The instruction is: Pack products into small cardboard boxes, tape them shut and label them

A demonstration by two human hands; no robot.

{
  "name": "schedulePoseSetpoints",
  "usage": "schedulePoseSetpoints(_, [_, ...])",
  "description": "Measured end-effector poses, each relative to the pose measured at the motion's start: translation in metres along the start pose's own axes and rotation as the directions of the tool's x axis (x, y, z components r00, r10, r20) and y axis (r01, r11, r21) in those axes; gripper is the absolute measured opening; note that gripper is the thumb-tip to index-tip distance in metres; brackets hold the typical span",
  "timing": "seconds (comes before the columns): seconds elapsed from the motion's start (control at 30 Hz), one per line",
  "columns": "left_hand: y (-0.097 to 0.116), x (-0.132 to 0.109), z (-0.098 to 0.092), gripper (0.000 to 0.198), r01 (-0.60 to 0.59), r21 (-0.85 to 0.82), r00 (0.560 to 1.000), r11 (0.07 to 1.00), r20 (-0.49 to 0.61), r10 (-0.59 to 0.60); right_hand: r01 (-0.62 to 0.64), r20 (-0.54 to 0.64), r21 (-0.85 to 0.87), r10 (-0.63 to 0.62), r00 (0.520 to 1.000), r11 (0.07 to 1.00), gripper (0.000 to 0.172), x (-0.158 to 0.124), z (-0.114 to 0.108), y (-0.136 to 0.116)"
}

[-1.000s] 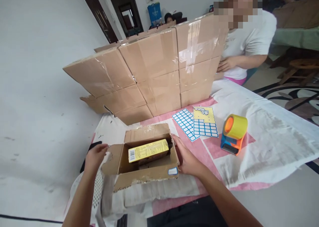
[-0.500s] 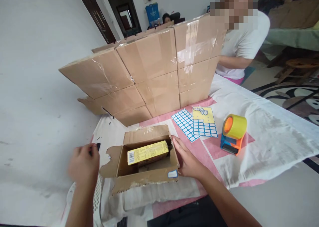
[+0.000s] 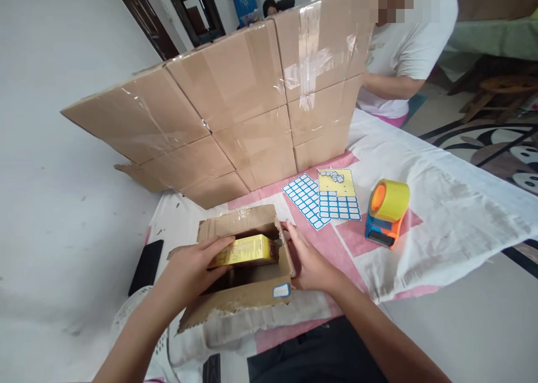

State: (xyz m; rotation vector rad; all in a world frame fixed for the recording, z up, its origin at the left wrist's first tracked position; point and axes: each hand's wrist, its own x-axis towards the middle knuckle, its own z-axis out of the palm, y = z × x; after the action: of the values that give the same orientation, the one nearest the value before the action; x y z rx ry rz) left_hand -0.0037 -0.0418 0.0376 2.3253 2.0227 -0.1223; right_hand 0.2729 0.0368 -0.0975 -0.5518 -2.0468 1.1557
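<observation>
A small open cardboard box (image 3: 247,296) with torn flaps sits in front of me on a pink and white cloth (image 3: 420,215). Inside it lies a yellow carton (image 3: 247,250) with a barcode. My left hand (image 3: 191,268) reaches into the box, fingers lying over the left end of the yellow carton. My right hand (image 3: 309,262) rests flat against the box's right wall, fingers stretched out.
A wall of taped cardboard boxes (image 3: 235,103) stands behind. Blue label sheets (image 3: 321,198) and an orange tape dispenser (image 3: 385,212) with yellow tape lie to the right. A black phone (image 3: 146,265) lies left of the box. Another person in a white shirt (image 3: 403,47) sits behind the wall of boxes.
My left hand came back from the phone at the left and went into the box onto the yellow carton. The view has shifted closer and down. My right hand stayed on the box.
</observation>
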Motion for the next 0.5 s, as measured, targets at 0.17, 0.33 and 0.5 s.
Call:
schedulePoseSetpoints(0.17, [-0.0040, -0.0006, 0.0036, 0.046, 0.009, -0.040, 0.993, 0.999, 0.116, -0.004, -0.063, 0.013, -0.022, 0.064, 0.998, 0.998, 0.141, -0.0002, 0.0000, -0.0022])
schedulePoseSetpoints(0.33, [-0.0011, -0.0017, 0.0028, 0.048, 0.039, -0.119, 0.982, 0.992, 0.188, -0.016, -0.065, 0.044, -0.054, 0.067, 0.997, 0.996, 0.140, -0.0013, -0.0010, -0.0028])
schedulePoseSetpoints(0.5, [0.0005, -0.0050, 0.0098, 0.047, 0.074, -0.160, 0.978, 0.984, 0.204, -0.040, -0.067, 0.049, -0.061, 0.070, 0.996, 0.996, 0.136, -0.0006, -0.0017, -0.0034])
